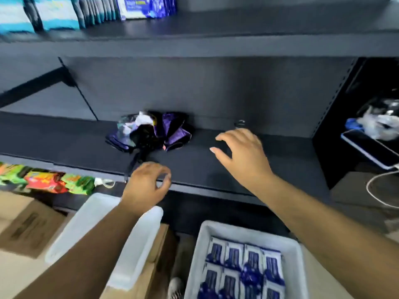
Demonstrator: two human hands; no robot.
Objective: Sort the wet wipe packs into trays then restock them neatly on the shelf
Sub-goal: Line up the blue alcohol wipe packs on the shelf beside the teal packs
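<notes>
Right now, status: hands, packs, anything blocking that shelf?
Left hand loosely curled, right hand open, both empty over the shelf. Packs in right tray; left tray looks empty. Folded umbrella on shelf.

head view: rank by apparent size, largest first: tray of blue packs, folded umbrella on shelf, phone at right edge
1. Tray of blue packs, largest, though it is nearest the camera and partly cut off.
2. Folded umbrella.
3. Phone, smallest, partly cropped, so the gap to the umbrella is unsure.
</notes>
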